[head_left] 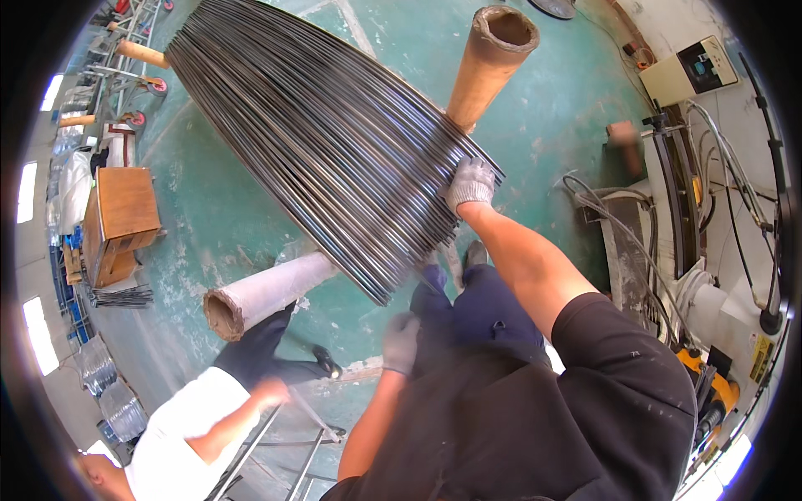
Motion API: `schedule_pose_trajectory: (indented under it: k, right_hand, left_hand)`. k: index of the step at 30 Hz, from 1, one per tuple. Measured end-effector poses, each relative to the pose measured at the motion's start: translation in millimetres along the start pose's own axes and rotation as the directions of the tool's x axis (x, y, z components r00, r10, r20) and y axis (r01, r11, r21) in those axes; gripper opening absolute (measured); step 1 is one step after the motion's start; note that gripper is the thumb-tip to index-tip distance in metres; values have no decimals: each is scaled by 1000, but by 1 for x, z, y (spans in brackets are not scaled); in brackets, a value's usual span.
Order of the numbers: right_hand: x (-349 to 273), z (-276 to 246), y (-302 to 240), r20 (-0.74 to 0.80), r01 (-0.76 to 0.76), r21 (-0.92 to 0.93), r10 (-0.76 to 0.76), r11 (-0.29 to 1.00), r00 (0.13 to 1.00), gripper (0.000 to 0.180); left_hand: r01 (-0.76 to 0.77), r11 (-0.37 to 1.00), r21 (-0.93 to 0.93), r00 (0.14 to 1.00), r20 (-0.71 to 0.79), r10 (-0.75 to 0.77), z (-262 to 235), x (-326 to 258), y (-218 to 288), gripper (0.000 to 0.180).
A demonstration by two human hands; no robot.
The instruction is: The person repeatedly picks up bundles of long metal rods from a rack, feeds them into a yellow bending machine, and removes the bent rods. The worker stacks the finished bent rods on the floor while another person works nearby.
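Over green floor [568, 108], metal rods [317, 142] slanting lengthwise to lower right, right hand [470, 184] curled on ends, left hand [401, 344], closure unclear

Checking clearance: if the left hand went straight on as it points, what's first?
Left hand: probably the near end of the rod bundle, though it might brush the dark blue trouser leg; depth is unclear.

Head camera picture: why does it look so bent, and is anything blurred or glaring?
In the head view, fisheye distortion bends straight edges and the corners are black; in the head view, the co-worker's hand smears, probably from motion, glints streak the metal rods, and the windows at left are washed out white.
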State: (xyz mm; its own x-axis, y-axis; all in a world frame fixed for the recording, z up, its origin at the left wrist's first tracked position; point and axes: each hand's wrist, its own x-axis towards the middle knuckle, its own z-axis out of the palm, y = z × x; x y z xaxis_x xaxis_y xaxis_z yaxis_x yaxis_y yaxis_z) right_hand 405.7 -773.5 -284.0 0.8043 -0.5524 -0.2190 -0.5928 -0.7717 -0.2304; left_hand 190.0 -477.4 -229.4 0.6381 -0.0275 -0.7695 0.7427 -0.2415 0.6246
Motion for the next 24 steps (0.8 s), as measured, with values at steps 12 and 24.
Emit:
schedule_pose_trajectory:
  k: [12,24]
  right_hand:
    - [17,-26,-16,381,-51,31,35,998,924,44]
    - [31,-47,-7,547,120,84,-147,989,824,37]
  left_hand:
    - [-99,985,-139,992,-90,87,-54,60,83,18]
    - [-40,993,-109,998,-56,34,-35,39,52,22]
